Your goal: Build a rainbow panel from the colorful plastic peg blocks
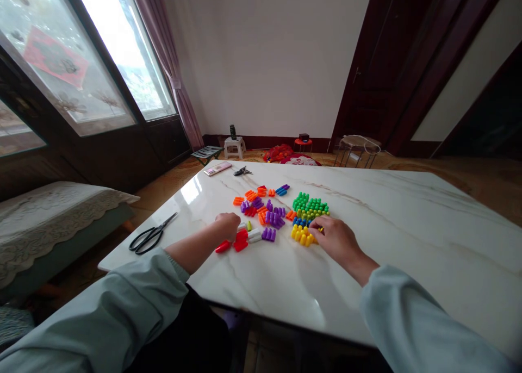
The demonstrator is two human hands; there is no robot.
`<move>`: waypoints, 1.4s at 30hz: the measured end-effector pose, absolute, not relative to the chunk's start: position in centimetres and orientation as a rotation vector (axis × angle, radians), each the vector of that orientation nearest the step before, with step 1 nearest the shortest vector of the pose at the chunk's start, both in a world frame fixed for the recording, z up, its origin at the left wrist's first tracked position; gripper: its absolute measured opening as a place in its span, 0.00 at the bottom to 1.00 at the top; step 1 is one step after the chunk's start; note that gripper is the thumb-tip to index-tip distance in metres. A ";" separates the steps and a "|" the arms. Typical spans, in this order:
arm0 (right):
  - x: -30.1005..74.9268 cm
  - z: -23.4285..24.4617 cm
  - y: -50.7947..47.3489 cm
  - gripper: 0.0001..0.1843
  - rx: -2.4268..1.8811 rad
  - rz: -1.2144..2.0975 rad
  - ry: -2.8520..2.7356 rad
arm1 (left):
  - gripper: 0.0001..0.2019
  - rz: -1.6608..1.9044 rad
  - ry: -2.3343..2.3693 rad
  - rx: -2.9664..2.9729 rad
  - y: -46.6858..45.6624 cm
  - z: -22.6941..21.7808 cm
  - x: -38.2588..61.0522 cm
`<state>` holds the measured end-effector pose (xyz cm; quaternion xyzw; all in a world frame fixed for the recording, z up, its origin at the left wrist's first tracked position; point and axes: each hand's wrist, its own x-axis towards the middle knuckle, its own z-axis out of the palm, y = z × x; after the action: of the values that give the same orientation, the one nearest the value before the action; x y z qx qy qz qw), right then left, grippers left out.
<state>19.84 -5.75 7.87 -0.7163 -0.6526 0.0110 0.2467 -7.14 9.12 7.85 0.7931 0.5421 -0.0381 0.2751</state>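
Small bullet-shaped plastic pieces in several colours are spread over the middle of the table. My left hand (228,226) is curled with its fingers mostly hidden, beside white pieces (254,235) and red pieces (240,240). At the front right of the pile, my right hand (336,238) has thumb and fingers pinched on a yellow piece (321,230). It is right against a standing group of yellow pieces (302,235). Behind that group are blue pieces (302,222) and upright green pieces (310,204). Purple pieces (274,218) and orange pieces (250,195) lie between the hands and farther back.
Black-handled scissors (149,238) lie near the left edge of the white marble-look table (408,226). A phone (217,169) and a small dark tool (242,171) rest at the far left. Stools, including a white one (234,147), stand beyond the table.
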 end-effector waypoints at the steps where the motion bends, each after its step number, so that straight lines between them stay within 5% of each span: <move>1: 19.7 7.9 -5.7 0.07 -1.953 0.039 -1.783 | 0.20 -0.088 1.470 2.126 9.1 8.1 -7.0; 9: 17.9 7.9 -5.6 0.07 -1.620 0.259 -1.836 | 0.10 0.125 1.200 1.703 7.4 11.4 -4.0; 13: 16.5 8.5 -6.0 0.21 -1.464 0.291 -1.831 | 0.12 0.162 1.022 1.422 5.5 12.2 -1.8; 18: 15.7 9.1 -6.4 0.24 -1.370 0.293 -1.866 | 0.19 0.132 0.928 1.407 4.3 12.5 -0.9; 28: 15.6 9.7 -6.5 0.20 -1.350 0.147 -1.860 | 0.26 0.130 0.826 1.411 4.0 12.2 -0.8; 42: 16.2 10.2 -6.2 0.05 -1.303 0.144 -1.682 | 0.21 0.231 0.681 1.410 4.4 11.9 -0.8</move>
<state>16.25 -6.18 10.20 -0.5348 -0.6904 0.0591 0.4836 -0.80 4.45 11.93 0.6335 0.3059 0.1039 0.7030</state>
